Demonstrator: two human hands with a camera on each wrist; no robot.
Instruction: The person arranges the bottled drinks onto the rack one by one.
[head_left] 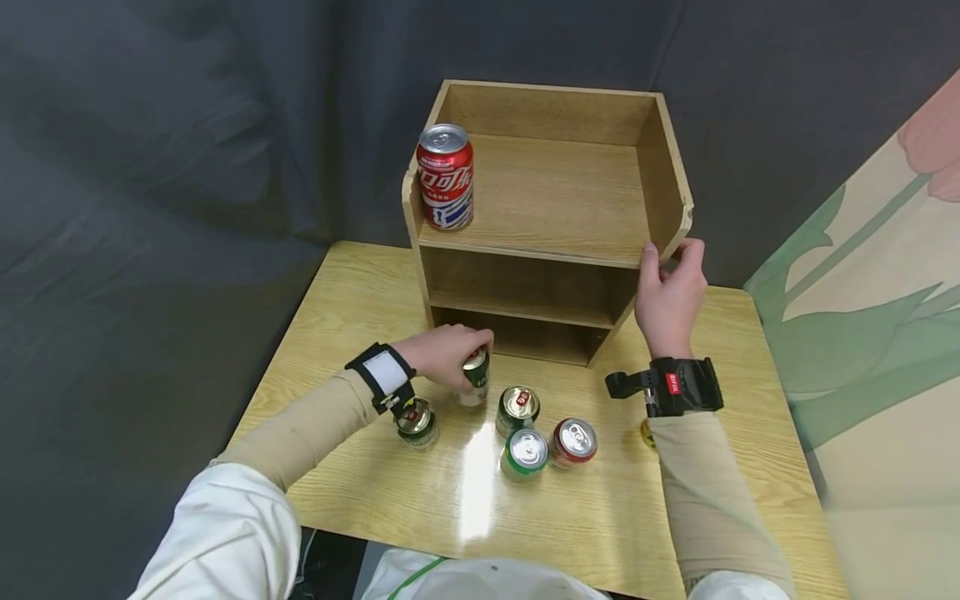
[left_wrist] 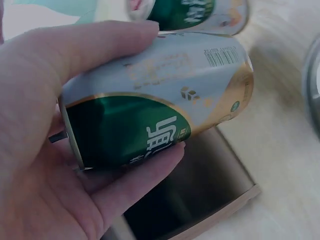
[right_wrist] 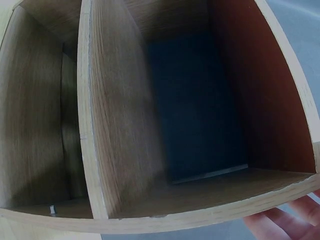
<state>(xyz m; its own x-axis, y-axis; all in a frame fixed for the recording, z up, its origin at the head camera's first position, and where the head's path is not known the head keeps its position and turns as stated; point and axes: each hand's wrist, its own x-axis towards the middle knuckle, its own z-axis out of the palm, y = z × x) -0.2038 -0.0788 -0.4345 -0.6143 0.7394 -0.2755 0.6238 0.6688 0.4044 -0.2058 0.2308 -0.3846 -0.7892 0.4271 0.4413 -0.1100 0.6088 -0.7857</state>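
My left hand [head_left: 444,353] grips a green and white drink can [left_wrist: 165,95] near the bottom front of the wooden shelf [head_left: 555,196]. In the left wrist view the thumb and fingers wrap round the can's sides. My right hand [head_left: 670,304] holds the shelf's right side panel, thumb at the front edge and fingers on the outer side. Just part of its fingers [right_wrist: 287,220] shows in the right wrist view. On the shelf's top level, at the left, stands a red cola can [head_left: 447,179].
On the table [head_left: 360,292], a dark green can [head_left: 417,425] stands near my left wrist. Another gold-topped can [head_left: 519,408], a green can [head_left: 525,454] and a red can [head_left: 573,442] cluster to its right. Something yellow [head_left: 648,433] shows partly behind my right forearm. Dark curtain [head_left: 187,167] hangs behind.
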